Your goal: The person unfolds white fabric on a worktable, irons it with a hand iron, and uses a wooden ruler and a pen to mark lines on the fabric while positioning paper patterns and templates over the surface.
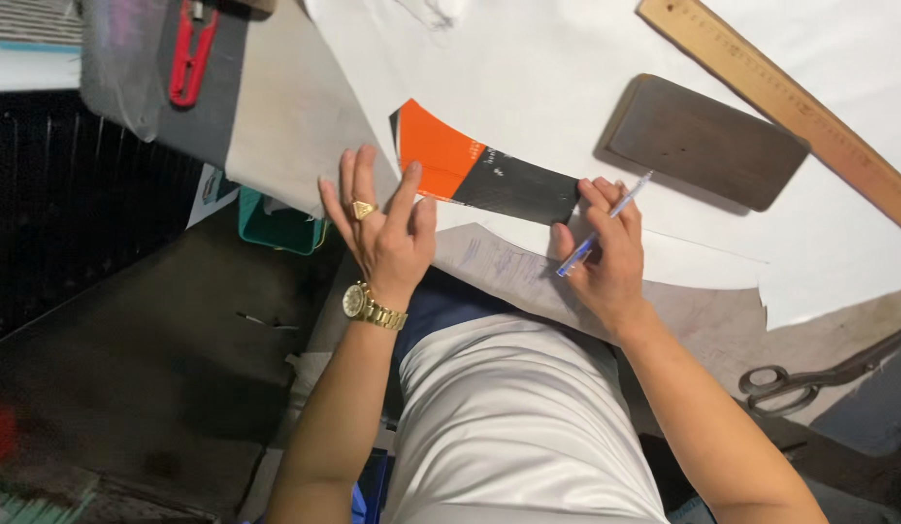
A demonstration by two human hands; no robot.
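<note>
the left hand (384, 233) is lying open with its fingers spread, pressing its fingertips down on the orange end of an orange-and-black curved template (479, 170), and it's wearing a gold ring and a gold wristwatch (371, 307). the right hand (606, 250) is curling loosely around a blue pen (602, 225), gripping it between thumb and fingers while its fingertips are touching the black end of the template. the template is lying flat on a white sheet of fabric (567, 68) that is covering the worktop, close to the sheet's near edge. just beyond the right hand a dark wooden block (707, 141) is sitting on the sheet, and a long wooden ruler (790, 102) is running diagonally past it. a pair of dark scissors (809, 378) is resting well apart on the right, off the sheet. a red thread snipper (190, 53) is lying at the top left, far from both hands.
</note>
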